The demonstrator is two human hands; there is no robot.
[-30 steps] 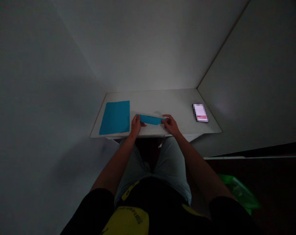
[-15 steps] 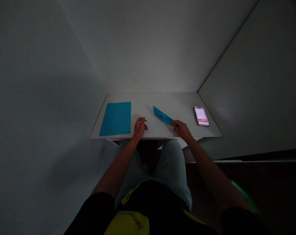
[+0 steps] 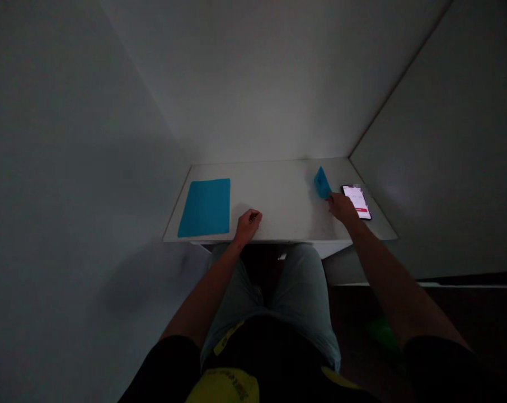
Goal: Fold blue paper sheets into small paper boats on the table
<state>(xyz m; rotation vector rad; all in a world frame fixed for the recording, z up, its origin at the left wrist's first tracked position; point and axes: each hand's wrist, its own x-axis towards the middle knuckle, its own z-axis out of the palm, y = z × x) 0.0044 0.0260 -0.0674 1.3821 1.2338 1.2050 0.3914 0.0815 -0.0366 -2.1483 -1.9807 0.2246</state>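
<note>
On the white table, the right hand touches a folded blue paper beside a phone, but whether it grips cannot be seen. The left hand curls shut, holding nothing.

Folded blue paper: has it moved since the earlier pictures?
Yes. The folded blue paper has moved rightward across the table, away from the flat blue sheet and closer to the phone.

Right hand is pinching a folded blue paper upright-ish on the white table, just beside a lit-up phone. Left hand sits loosely curled at the table edge, empty, with a flat blue sheet off to its left.
</note>
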